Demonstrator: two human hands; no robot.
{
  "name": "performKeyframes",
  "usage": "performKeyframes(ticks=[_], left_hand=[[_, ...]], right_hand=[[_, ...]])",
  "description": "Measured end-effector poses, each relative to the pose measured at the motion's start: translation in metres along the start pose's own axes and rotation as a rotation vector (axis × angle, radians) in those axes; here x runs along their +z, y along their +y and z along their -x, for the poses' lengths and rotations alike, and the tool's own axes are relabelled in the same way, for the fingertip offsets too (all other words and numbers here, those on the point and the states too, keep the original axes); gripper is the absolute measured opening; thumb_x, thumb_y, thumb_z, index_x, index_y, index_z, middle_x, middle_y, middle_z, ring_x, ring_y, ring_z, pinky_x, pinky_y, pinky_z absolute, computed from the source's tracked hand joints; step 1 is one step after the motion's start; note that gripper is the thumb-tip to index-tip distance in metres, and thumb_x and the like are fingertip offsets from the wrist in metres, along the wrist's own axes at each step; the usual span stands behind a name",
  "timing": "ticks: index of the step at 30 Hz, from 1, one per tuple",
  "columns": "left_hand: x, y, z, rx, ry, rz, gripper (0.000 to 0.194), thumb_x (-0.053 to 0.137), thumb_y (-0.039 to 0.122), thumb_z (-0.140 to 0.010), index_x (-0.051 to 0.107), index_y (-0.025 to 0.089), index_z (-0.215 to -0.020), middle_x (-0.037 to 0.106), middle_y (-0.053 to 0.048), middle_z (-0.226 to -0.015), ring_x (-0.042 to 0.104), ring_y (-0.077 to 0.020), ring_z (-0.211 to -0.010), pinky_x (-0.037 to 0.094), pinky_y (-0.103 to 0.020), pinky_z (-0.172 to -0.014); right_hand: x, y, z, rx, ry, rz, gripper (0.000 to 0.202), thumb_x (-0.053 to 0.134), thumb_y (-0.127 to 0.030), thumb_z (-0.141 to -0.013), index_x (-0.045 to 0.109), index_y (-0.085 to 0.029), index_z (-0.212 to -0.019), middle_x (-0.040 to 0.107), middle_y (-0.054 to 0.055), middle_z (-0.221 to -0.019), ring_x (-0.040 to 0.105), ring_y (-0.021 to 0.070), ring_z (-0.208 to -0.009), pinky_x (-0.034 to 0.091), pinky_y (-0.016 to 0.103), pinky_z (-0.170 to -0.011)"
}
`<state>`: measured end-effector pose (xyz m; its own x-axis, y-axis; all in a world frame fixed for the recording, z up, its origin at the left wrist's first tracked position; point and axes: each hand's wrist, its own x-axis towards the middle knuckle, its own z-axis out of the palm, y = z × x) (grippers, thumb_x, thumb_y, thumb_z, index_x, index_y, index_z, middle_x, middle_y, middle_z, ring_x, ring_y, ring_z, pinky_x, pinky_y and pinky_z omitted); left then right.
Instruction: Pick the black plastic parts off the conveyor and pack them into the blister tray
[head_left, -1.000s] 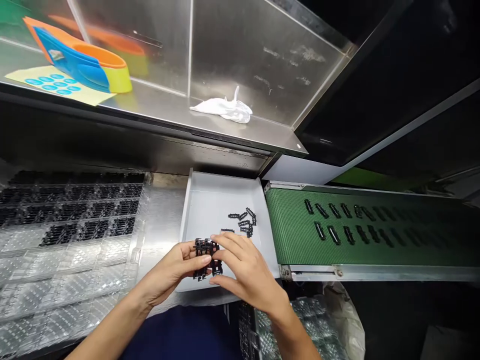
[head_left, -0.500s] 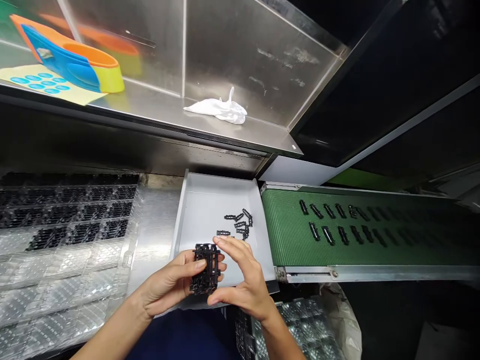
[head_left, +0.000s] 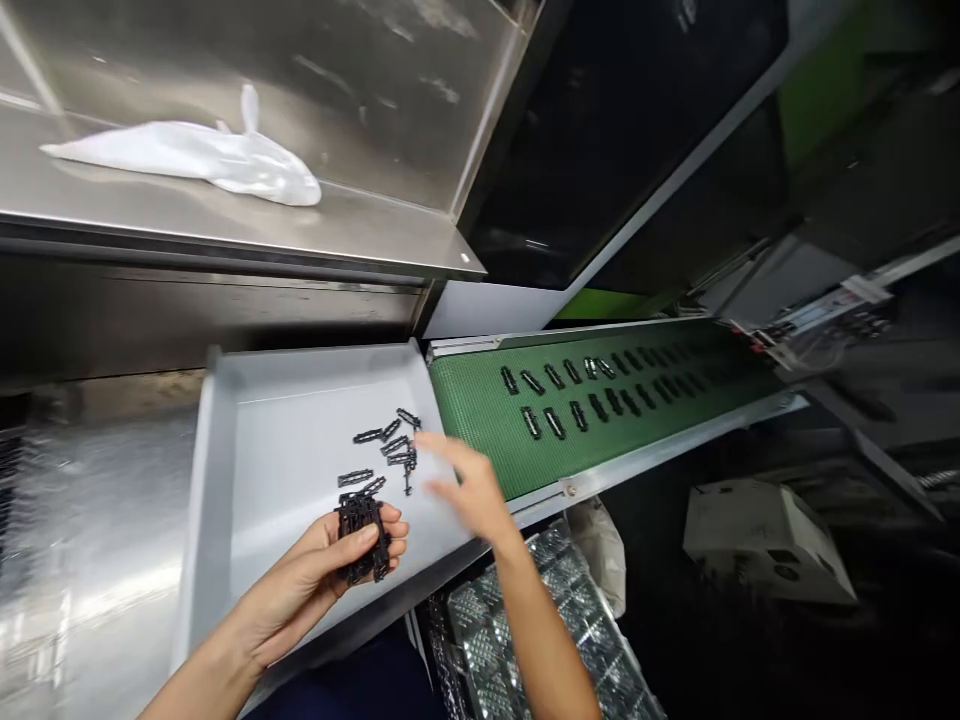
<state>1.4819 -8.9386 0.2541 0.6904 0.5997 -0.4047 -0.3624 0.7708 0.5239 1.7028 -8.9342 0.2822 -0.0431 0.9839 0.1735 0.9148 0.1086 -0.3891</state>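
At the far left, a shiny embossed metal surface (head_left: 82, 520) runs beside a shallow white tray (head_left: 277, 450). The left forearm comes up from the bottom edge, slanting toward the tray, with the left hand (head_left: 315, 575) turned palm-up over the tray's near half. Its grip is pressed together on a stack of black clips (head_left: 361, 523): the thumb lies across the top of the stack and the curled fingers support it from below, so the stack stands just above the tray floor. Just beyond the stack, a few loose clips (head_left: 386, 450) lie scattered on the tray near its right wall. The right forearm rises from the bottom centre, and the right hand (head_left: 465, 490) hovers at the tray's right edge, blurred, with its grip spread and empty, fingertips pointing left toward the loose clips. Below that arm sit clear blister trays (head_left: 525, 620). To the right, a green conveyor belt (head_left: 480, 400) carries two rows of belt clips (head_left: 570, 395), stretching away from the tray. Above, a white cloth (head_left: 202, 155) lies on a steel shelf (head_left: 360, 225).
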Motion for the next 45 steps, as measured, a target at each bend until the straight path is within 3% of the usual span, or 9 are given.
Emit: performKeyframes(ticks=[3,7,18,22,25,30,33,39,45], left_hand=[[0.009,-0.002,-0.008,-0.005,-0.060,-0.031,0.027,0.082,0.029,-0.074,0.074,0.016,-0.095,0.074,-0.007,-0.093,0.069,-0.0206,-0.086,0.056,-0.028,-0.082],[0.010,0.001,-0.005,0.014,0.016,0.021,0.022,0.080,0.026,-0.077,0.073,0.017,-0.095,0.073,-0.009,-0.106,0.066,-0.0243,-0.104,0.056,-0.033,-0.092],[-0.024,0.006,0.045,0.258,0.178,0.017,0.031,0.084,0.035,-0.070,0.074,0.017,-0.093,0.074,-0.007,-0.098,0.069,-0.0190,-0.087,0.058,-0.029,-0.082],[-0.034,0.006,0.072,0.342,0.230,0.016,0.038,0.088,0.038,-0.064,0.073,0.016,-0.091,0.075,-0.008,-0.096,0.069,-0.0206,-0.088,0.056,-0.031,-0.083],[-0.040,0.005,0.087,0.395,0.304,0.038,0.039,0.089,0.037,-0.063,0.073,0.016,-0.092,0.076,-0.009,-0.098,0.069,-0.0230,-0.092,0.055,-0.033,-0.086],[-0.051,0.003,0.101,0.459,0.317,0.035,0.035,0.086,0.034,-0.067,0.074,0.017,-0.095,0.074,-0.009,-0.107,0.066,-0.0250,-0.103,0.052,-0.031,-0.089],[-0.058,0.002,0.107,0.489,0.292,-0.024,0.034,0.082,0.035,-0.072,0.074,0.017,-0.099,0.075,-0.009,-0.101,0.065,-0.0239,-0.101,0.050,-0.029,-0.088],[-0.066,0.001,0.111,0.382,0.305,-0.179,0.027,0.083,0.032,-0.071,0.075,0.016,-0.090,0.074,-0.005,-0.084,0.063,-0.0188,-0.078,0.047,-0.025,-0.070],[-0.058,0.000,0.105,0.207,0.186,0.026,0.033,0.085,0.032,-0.067,0.075,0.017,-0.094,0.076,-0.007,-0.091,0.068,-0.0234,-0.087,0.051,-0.029,-0.076]], right_hand=[[-0.020,0.067,-0.046,0.379,0.252,0.202,0.035,0.042,-0.026,-0.100,0.056,-0.011,-0.129,0.058,0.018,-0.132,0.056,0.0239,-0.118,0.042,0.040,-0.101],[-0.028,0.121,-0.084,0.540,0.296,0.308,0.024,0.053,-0.016,-0.094,0.062,-0.009,-0.116,0.062,0.016,-0.118,0.058,0.0253,-0.110,0.045,0.042,-0.095],[-0.019,0.116,-0.081,0.601,0.336,0.213,0.018,0.063,-0.028,-0.091,0.064,-0.013,-0.100,0.064,0.007,-0.112,0.060,0.0218,-0.106,0.046,0.045,-0.096],[-0.030,0.086,-0.088,0.587,0.387,0.039,0.022,0.061,-0.030,-0.089,0.066,-0.010,-0.096,0.070,0.011,-0.093,0.066,0.0232,-0.092,0.048,0.044,-0.091],[-0.008,0.024,-0.069,0.462,0.365,-0.167,0.038,0.055,-0.035,-0.089,0.061,-0.008,-0.115,0.073,0.013,-0.085,0.069,0.0227,-0.077,0.054,0.039,-0.078],[0.060,-0.109,0.015,0.035,-0.199,-0.950,0.043,0.064,-0.041,-0.086,0.060,-0.021,-0.124,0.071,0.003,-0.074,0.065,0.0179,-0.059,0.055,0.030,-0.052],[0.071,-0.154,0.046,-0.192,-0.222,-0.831,0.022,0.057,-0.034,-0.093,0.071,-0.024,-0.106,0.072,0.005,-0.088,0.067,0.0174,-0.073,0.057,0.032,-0.065],[0.042,-0.150,0.041,-0.665,-0.184,-0.177,0.038,0.073,-0.040,-0.082,0.065,-0.022,-0.115,0.055,0.014,-0.137,0.050,0.0320,-0.126,0.047,0.049,-0.101],[0.040,-0.130,0.040,-0.558,-0.217,-0.573,0.063,0.078,-0.043,-0.076,0.049,-0.025,-0.129,0.058,0.009,-0.136,0.054,0.0219,-0.126,0.044,0.037,-0.107]])
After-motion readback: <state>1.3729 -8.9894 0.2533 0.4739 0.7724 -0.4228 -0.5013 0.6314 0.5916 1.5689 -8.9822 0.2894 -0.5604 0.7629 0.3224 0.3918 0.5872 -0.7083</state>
